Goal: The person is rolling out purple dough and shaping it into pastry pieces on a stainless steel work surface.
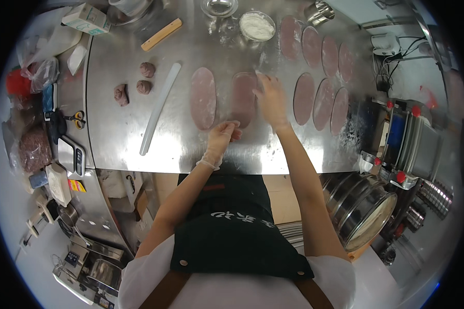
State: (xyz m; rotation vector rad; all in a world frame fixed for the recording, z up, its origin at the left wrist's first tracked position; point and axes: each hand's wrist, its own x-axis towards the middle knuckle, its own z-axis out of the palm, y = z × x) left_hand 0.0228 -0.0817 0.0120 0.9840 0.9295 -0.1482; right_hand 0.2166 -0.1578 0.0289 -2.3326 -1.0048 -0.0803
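Note:
In front of me a thin, pinkish oval dough sheet (244,98) lies on the steel table, its lower end blurred. My left hand (224,137), in a clear glove, is closed by its near end, with thumb and fingertips together; whether they pinch the dough's edge I cannot make out. My right hand (271,98) is at the sheet's upper right edge, fingers apart and fingertips along its rim. A second flour-dusted oval sheet (203,98) lies to the left. Beyond it a pale rolling pin (160,109) rests at a slant, near three small dough lumps (144,87).
Several more oval sheets (304,99) lie in two rows at the right. A bowl of white flour (257,26), a glass bowl (219,7) and a wooden-handled scraper (161,34) are at the back. A scale (71,156) and scissors (78,119) sit left; a red-knobbed machine (410,144) stands right.

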